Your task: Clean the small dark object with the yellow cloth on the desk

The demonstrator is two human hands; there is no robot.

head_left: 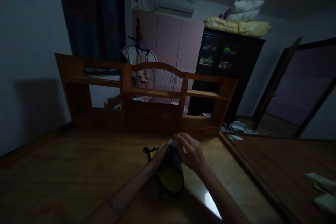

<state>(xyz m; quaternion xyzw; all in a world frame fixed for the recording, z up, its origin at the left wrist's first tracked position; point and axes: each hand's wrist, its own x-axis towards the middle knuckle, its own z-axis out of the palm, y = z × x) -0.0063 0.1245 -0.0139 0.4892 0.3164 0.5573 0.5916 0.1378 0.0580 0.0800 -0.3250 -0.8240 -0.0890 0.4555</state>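
A dark fabric item with a yellow inside (172, 176) lies on the wooden bed platform (65, 175) in front of me. My left hand (160, 154) rests along its left side, fingers pressed against the cloth near the top. My right hand (191, 152) is at its top right, fingers curled in a pinch on the upper edge. A short dark strap sticks out to the left of the item. The room is dim, so finer details of the cloth are hard to see.
A wooden headboard with open shelves (147, 92) stands across the far edge. Behind it are pink wardrobes (170, 42), a dark glass cabinet (225, 59) with bedding on top, and hanging clothes (140, 59). A doorway (301, 87) opens at the right; pale items (324, 189) lie on the floor.
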